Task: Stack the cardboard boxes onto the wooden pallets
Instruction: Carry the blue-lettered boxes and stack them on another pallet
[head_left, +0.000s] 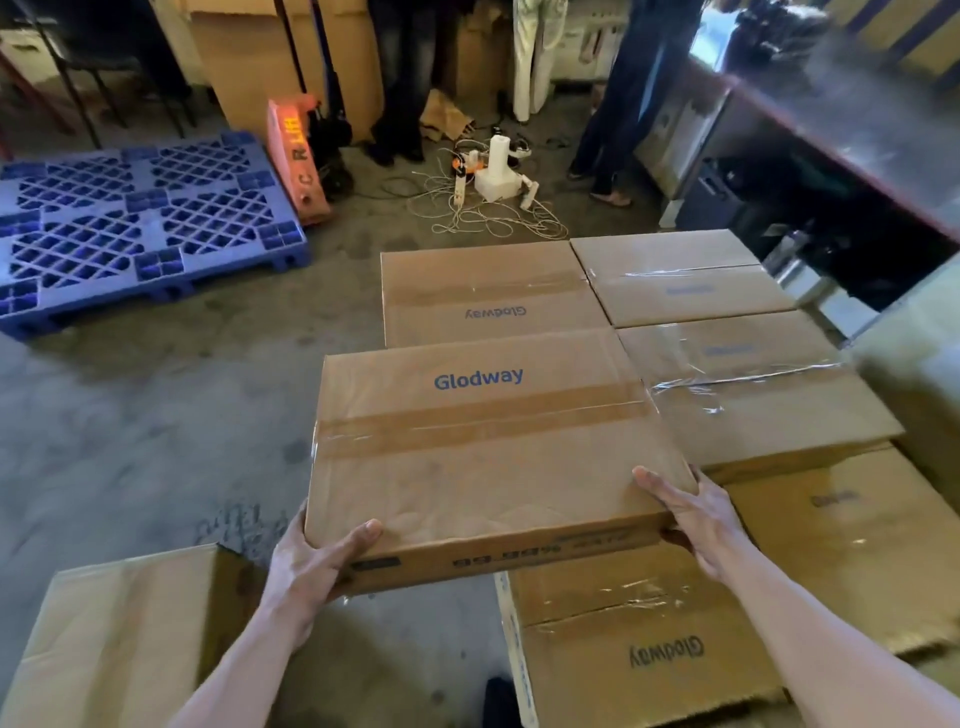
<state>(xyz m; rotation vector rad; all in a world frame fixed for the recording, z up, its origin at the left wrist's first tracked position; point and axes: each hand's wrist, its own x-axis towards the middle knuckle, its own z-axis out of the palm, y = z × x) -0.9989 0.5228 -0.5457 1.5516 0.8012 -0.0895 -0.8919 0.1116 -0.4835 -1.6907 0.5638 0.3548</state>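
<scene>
I hold a taped brown cardboard box (483, 447) printed "Glodway" in front of me, above the floor. My left hand (311, 561) grips its near left corner, thumb on top. My right hand (691, 509) grips its near right corner. Ahead and to the right lie several similar stacked boxes: one straight ahead (483, 296), two at the right (680, 275) (769, 395), and lower ones near me (639, 634). What they rest on is hidden. A blue plastic lattice pallet (135, 218) lies on the concrete floor at the far left.
A plain brown box (114, 639) stands at the bottom left. An orange pallet jack (296, 156) stands beyond the blue pallet. White cables and power strips (488, 192) litter the floor ahead. People's legs (400, 78) stand at the back. A dark counter (857, 119) runs along the right.
</scene>
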